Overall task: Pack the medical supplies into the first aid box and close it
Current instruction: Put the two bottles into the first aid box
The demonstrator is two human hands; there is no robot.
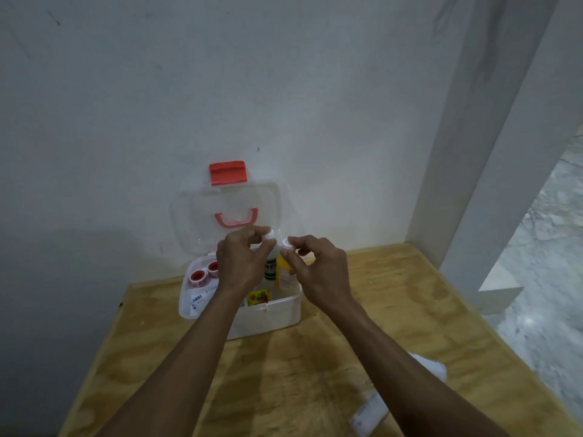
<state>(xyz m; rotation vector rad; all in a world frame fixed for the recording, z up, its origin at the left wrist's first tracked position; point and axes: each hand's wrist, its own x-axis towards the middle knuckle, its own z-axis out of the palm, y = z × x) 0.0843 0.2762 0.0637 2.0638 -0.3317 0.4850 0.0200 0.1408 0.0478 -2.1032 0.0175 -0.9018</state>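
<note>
The white first aid box (pixel 268 320) stands open at the back of the wooden table, its clear lid (pixel 195 216) with a red latch and pink handle leaning on the wall. Inside lie two red tape rolls (pixel 204 272), a white packet (pixel 199 300) and a yellow sachet (pixel 258 297). My left hand (pixel 241 263) pinches the white cap of a clear bottle (pixel 270 269) with green lettering. My right hand (pixel 318 269) pinches the white cap of a yellow bottle (pixel 285 274). Both bottles stand upright in the box's right side.
A white roll (pixel 433 369) and a white packaged item (pixel 369 414) lie on the wooden table (pixel 284 373) near its front right, partly hidden by my right forearm. The wall is right behind the box; a white post stands at the right.
</note>
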